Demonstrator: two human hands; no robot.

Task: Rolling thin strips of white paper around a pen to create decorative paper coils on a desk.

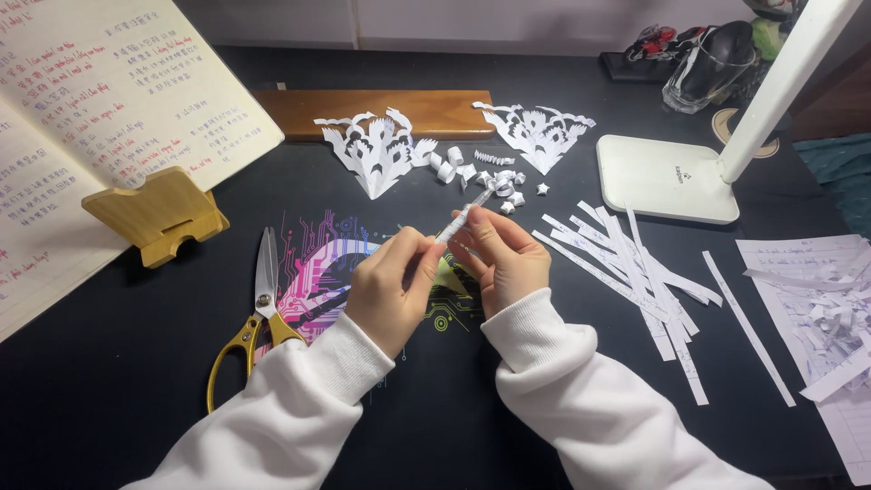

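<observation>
My left hand [392, 283] and my right hand [504, 257] meet over the middle of the dark desk mat [136, 363]. Together they pinch a thin pen-like stick [463, 218] that points up and away, with a white paper strip [494, 184] curling around its far tip. Both wrists are in white sleeves. Gold-handled scissors [259, 308] lie just left of my left hand, blades pointing away.
Two cut paper fans [374, 150] [538, 133] and small paper curls [458, 167] lie beyond the hands. Loose paper strips [635, 272] spread to the right, more scraps on lined paper [826, 308]. A white lamp base [667, 177], open notebook [100, 100] on a wooden stand [159, 213], and glass [712, 68].
</observation>
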